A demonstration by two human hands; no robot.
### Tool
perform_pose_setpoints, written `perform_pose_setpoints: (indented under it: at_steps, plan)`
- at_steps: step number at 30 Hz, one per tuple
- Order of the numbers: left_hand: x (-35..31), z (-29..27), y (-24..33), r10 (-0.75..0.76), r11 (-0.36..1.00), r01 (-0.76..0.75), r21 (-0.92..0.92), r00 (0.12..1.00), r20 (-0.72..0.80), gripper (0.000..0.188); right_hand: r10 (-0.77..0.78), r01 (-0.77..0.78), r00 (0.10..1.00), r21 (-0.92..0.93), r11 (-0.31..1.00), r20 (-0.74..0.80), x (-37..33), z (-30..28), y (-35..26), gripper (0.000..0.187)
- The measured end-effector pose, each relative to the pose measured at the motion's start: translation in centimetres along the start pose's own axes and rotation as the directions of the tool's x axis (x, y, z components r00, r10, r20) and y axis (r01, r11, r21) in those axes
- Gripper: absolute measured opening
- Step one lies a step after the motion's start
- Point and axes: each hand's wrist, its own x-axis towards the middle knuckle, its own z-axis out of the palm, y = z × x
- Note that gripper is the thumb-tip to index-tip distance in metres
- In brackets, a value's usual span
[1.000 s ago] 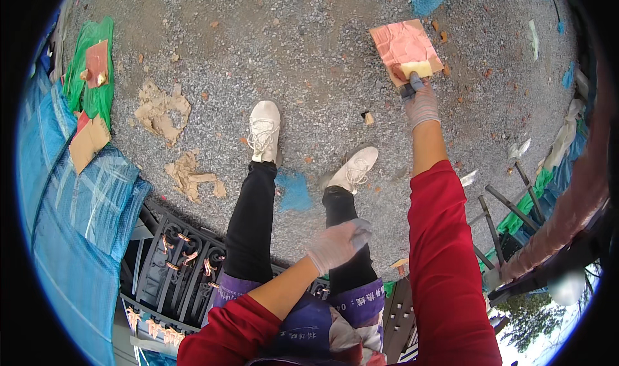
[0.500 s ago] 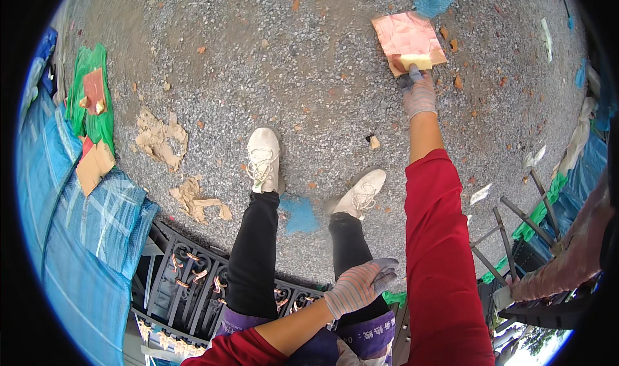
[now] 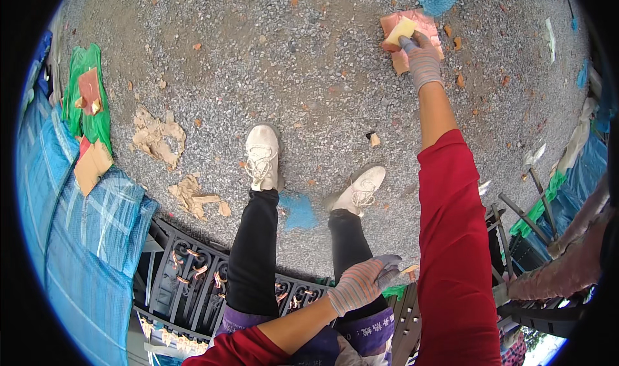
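At the far right, my right hand (image 3: 422,59), in a grey striped glove, reaches out and pinches a pale yellow sponge (image 3: 403,30) between thumb and fingers. Beneath the sponge, a creased copper-pink foil sheet (image 3: 425,23) lies on the gravel, with a tan corner showing at its near side. My left hand (image 3: 358,283), gloved the same way, hovers over my right thigh with its fingers stretched out and nothing visible in them.
Below my legs is a black ornamental metal railing (image 3: 184,272) with copper-coloured details. On the left are blue sheeting (image 3: 90,230), green plastic (image 3: 97,124) and a cardboard piece (image 3: 93,166). Torn brown paper (image 3: 155,134) lies on the gravel; metal bars (image 3: 525,214) stand at the right.
My right hand has moved up, carrying the sponge from the sheet's near edge to its upper left part. The sheet looks more creased. My left hand has hardly moved.
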Motion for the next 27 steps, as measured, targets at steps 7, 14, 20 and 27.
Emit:
perform_pose_setpoints:
  at_steps: [7,14,20,27]
  plan:
    - [0.1,-0.3,0.8,-0.075,0.993,0.078,-0.085,0.996,0.043,0.027,-0.123,0.108,0.991,-0.223,0.969,-0.055,2.0,0.9,-0.1,0.038]
    - [-0.3,0.1,-0.4,-0.159,0.986,0.162,0.044,0.985,-0.074,0.024,-0.129,0.097,0.959,-0.135,0.986,-0.251,-5.0,-0.3,3.8,0.025]
    - [0.6,-2.3,1.8,-0.205,0.964,0.112,-0.243,0.892,-0.402,0.022,0.315,-0.314,0.947,-0.387,0.867,-0.063,-17.4,2.6,18.7,0.026]
    - [-0.3,-2.5,1.1,-0.217,0.975,0.175,-0.134,0.874,-0.436,0.022,0.372,-0.391,0.920,-0.372,0.842,-0.125,-19.8,7.6,18.0,0.031]
